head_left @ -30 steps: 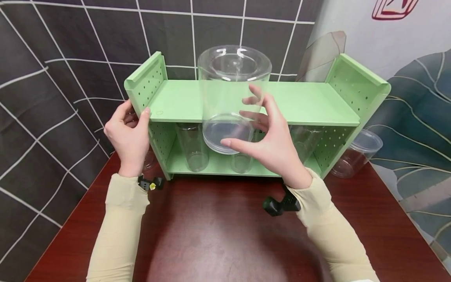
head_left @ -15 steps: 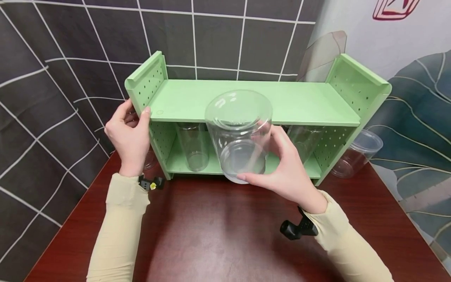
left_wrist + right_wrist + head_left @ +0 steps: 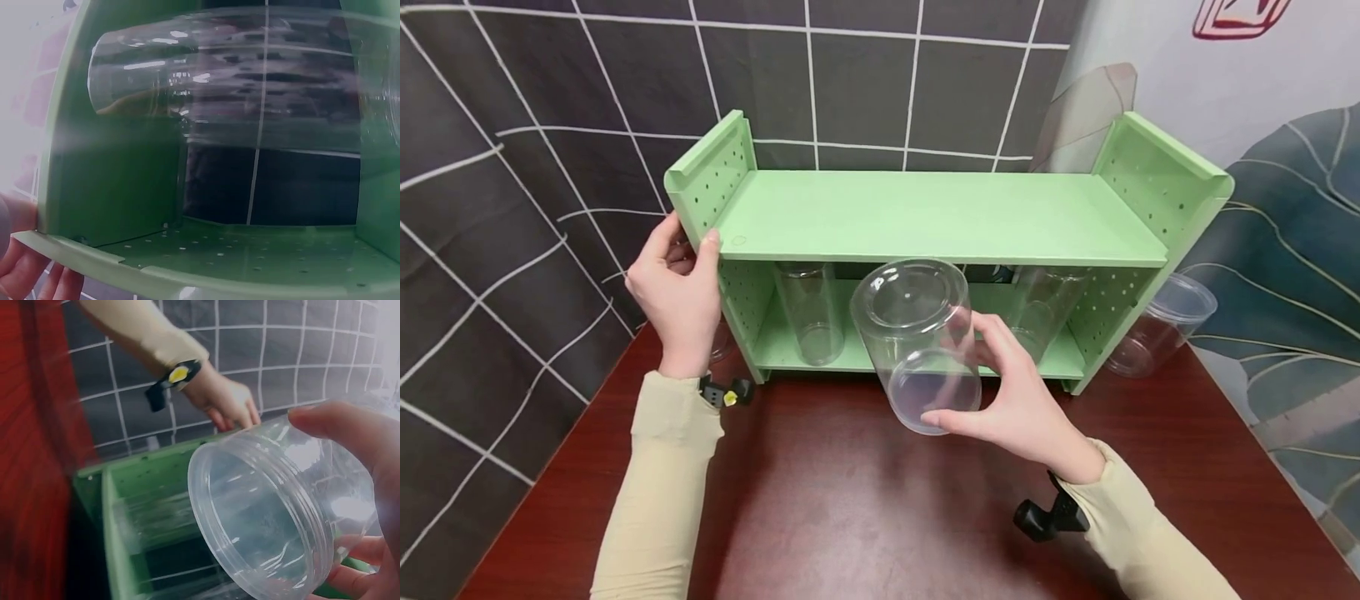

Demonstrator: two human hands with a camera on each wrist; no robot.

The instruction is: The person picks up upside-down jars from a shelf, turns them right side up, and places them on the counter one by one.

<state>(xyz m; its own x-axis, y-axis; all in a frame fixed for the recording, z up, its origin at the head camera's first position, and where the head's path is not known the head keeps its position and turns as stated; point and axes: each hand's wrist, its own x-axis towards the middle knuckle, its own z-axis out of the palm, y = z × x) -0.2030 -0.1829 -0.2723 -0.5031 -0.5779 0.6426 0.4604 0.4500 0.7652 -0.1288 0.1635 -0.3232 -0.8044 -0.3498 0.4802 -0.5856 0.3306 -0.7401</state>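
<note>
A large clear plastic jar (image 3: 898, 346) is in my right hand (image 3: 1018, 400), held in front of the rack. My thumb lies on its near side and the fingers reach around behind it. The jar is tilted, its whitish lid (image 3: 206, 519) low and facing me, its base up toward the rack. My left hand (image 3: 679, 292) grips the left side panel (image 3: 711, 171) of the green rack (image 3: 925, 217), thumb at the front edge. In the left wrist view, those fingers (image 3: 19, 269) wrap the panel's edge.
On the lower shelf stand a tall clear jar (image 3: 816, 321) at the left and another clear jar (image 3: 1045, 312) at the right. A lidded jar (image 3: 1157, 329) sits outside the rack's right end. The brown-red table (image 3: 850, 500) spreads in front; a grey grid-patterned backdrop (image 3: 865, 83) rises behind.
My right hand has brought the jar down and toward me, from in front of the upper shelf to below its edge, tilting it on the way. The left hand keeps its grip on the panel.
</note>
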